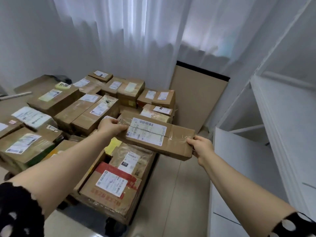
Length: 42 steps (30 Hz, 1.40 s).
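Note:
A flat brown cardboard parcel point(174, 142) with a white shipping label and clear tape is held in the air above the pile of parcels. My left hand point(111, 126) grips its far left end, thumb on top. My right hand point(201, 147) grips its near right corner. Both arms reach forward, with black-and-white sleeve cuffs at the frame's bottom corners.
Several taped cardboard parcels point(95, 110) with labels cover the floor at left and centre; two point(111, 187) sit on a low black cart near me. A tan board point(196, 93) leans on the curtain. White shelving point(273, 117) stands at right, beside a strip of tiled floor point(171, 194).

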Each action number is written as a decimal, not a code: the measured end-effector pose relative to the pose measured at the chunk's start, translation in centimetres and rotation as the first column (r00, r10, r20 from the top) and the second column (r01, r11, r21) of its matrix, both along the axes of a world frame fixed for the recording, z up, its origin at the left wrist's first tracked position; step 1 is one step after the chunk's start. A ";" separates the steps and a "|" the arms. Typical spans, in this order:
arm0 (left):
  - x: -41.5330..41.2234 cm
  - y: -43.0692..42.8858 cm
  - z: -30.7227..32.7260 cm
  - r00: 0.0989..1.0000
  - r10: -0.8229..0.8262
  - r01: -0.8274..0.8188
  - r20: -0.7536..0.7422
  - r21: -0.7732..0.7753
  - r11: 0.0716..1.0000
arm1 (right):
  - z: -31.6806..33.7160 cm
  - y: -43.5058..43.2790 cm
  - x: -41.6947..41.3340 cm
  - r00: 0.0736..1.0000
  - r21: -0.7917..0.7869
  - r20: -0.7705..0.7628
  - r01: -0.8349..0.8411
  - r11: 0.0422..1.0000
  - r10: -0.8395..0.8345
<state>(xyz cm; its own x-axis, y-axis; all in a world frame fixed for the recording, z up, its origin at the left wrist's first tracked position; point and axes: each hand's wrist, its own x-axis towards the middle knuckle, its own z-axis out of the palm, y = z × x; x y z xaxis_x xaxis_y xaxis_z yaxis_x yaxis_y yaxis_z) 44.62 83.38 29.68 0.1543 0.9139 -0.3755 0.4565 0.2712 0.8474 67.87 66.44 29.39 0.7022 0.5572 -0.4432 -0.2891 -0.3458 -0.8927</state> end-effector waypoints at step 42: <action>22.1 51.5 -8.7 0.871 0.384 -0.361 -0.307 0.130 0.923 | -16.5 58.9 23.2 0.797 -0.233 -0.264 -0.600 0.765 0.544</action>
